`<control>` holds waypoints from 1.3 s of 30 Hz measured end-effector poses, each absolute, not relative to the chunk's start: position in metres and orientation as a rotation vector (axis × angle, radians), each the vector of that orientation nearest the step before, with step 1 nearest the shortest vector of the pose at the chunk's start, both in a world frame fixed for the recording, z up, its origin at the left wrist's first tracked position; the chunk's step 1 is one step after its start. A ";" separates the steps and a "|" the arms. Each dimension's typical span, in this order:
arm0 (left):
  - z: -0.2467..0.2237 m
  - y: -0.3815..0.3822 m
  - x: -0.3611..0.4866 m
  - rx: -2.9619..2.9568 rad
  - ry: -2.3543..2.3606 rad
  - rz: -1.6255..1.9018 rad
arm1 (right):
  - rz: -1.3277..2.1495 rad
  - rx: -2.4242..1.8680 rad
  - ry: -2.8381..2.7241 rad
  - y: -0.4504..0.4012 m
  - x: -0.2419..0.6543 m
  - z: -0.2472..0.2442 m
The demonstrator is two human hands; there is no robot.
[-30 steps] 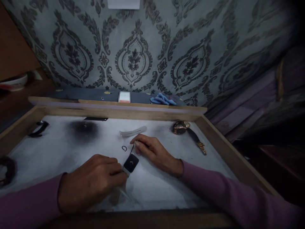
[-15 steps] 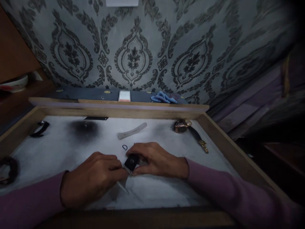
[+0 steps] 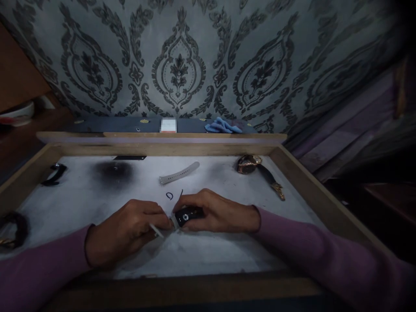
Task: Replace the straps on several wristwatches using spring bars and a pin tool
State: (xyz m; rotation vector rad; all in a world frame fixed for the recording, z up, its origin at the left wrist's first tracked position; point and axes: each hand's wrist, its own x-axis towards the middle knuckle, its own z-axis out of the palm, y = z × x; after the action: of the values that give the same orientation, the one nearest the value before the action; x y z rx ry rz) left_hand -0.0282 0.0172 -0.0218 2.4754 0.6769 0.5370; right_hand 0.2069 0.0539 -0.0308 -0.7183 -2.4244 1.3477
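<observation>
My right hand (image 3: 217, 212) is closed around a smartwatch (image 3: 187, 216), fingers along its far edge and thumb on its near edge. The dark back of the watch, with a round sensor, faces up. My left hand (image 3: 128, 234) pinches at the left end of the watch, and a pale watch strap (image 3: 157, 230) sticks out below its fingers. The fingertips hide where strap and watch meet. Beyond the hands lies a loose light grey strap half (image 3: 180, 173) with a row of holes. A small dark loop (image 3: 169, 196) is drawn on the white surface near my right fingertips.
A wooden-rimmed tray (image 3: 169, 149) with a white bottom surrounds the work. On it lie a gold-and-black watch (image 3: 248, 165), a small black band (image 3: 54, 174), a dark bracelet-like item (image 3: 14, 229) and a flat black strip (image 3: 130, 157). Behind the rim are a blue cloth (image 3: 223, 125) and a small box (image 3: 168, 125).
My right hand has turned the watch, so its sensor side now faces more upward and its body lies more sideways. The pale strap under my left hand has shifted left and up.
</observation>
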 end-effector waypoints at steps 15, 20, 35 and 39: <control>-0.010 0.027 -0.031 1.989 0.906 0.707 | 1.965 -0.816 -1.680 0.054 0.206 -0.030; -0.009 0.034 -0.029 1.828 0.974 0.675 | 1.936 -0.782 -1.560 0.051 0.202 -0.035; -0.017 0.028 -0.027 2.268 0.635 0.455 | 1.641 -0.953 -1.892 0.057 0.201 -0.043; -0.016 0.025 -0.025 2.316 0.630 0.381 | 1.528 -0.913 -2.026 0.055 0.201 -0.041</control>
State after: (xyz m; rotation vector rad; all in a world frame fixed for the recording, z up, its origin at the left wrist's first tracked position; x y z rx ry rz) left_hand -0.0254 0.0251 -0.0156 2.3155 0.6298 0.3808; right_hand 0.2011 0.0553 -0.0410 -0.9126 -2.0264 1.5284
